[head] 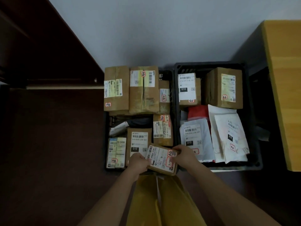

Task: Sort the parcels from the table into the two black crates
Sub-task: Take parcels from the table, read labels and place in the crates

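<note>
Both hands clamped one small cardboard parcel [162, 158]: the left hand [138, 163] at its nine o'clock edge, the right hand [184, 154] at three o'clock. It hung over the left crate's [106, 141] six o'clock corner, the right crate [254, 128] just beside.

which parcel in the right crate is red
The red pouch in the middle of the right crate, partly buried below the box with the 010 label. The others there are brown boxes or white and grey mailers.
</note>
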`<state>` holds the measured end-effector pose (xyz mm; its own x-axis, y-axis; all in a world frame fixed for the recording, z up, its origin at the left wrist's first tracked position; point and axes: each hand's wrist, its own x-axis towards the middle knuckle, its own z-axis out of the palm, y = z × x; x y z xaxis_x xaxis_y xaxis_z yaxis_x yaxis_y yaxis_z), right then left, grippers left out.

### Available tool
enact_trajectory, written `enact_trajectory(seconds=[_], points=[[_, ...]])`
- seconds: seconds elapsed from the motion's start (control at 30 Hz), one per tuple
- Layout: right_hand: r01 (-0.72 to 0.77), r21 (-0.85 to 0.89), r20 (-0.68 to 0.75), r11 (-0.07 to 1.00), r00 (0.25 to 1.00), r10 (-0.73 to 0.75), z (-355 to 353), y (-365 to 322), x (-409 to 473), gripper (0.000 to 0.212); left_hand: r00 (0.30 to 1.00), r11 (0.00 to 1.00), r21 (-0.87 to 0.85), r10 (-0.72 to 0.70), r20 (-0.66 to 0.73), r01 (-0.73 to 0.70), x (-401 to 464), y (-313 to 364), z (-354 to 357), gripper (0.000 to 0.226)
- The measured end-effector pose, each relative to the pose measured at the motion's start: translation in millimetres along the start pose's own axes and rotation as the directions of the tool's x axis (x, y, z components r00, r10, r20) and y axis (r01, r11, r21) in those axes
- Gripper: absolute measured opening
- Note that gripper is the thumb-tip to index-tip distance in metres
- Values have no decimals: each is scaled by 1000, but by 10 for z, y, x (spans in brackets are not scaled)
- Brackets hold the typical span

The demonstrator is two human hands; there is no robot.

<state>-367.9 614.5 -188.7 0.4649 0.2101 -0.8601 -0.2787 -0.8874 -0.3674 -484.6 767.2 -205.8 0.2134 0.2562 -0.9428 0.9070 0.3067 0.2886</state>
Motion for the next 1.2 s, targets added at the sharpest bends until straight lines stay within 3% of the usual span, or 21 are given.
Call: enact_trajectory(seconds=[0.27, 0.63, 0.8, 0.97, 1.2], points=[[145, -73, -137, 987, 978, -154, -1, 35, 118, 42, 998, 997, 42, 62, 29, -64, 0, -56, 59, 26], [121, -298, -213, 947, 958, -190, 151, 205, 215, 39, 976, 956, 225, 207, -63, -189, 108, -130, 235, 21], [111, -348, -178, 931, 967, -182, 136, 150, 192, 42, 968, 919, 344, 237, -87, -194, 59, -83, 264, 23], [167, -328, -144, 930, 964, -224, -34, 103, 67, 47, 971, 905, 377, 233, -54, -196, -115, 16, 46, 60], [240, -239, -181, 941, 941, -286, -365, -30, -264, 54, 941, 900, 364, 309, -139, -242, -483, 365, -101, 57]])
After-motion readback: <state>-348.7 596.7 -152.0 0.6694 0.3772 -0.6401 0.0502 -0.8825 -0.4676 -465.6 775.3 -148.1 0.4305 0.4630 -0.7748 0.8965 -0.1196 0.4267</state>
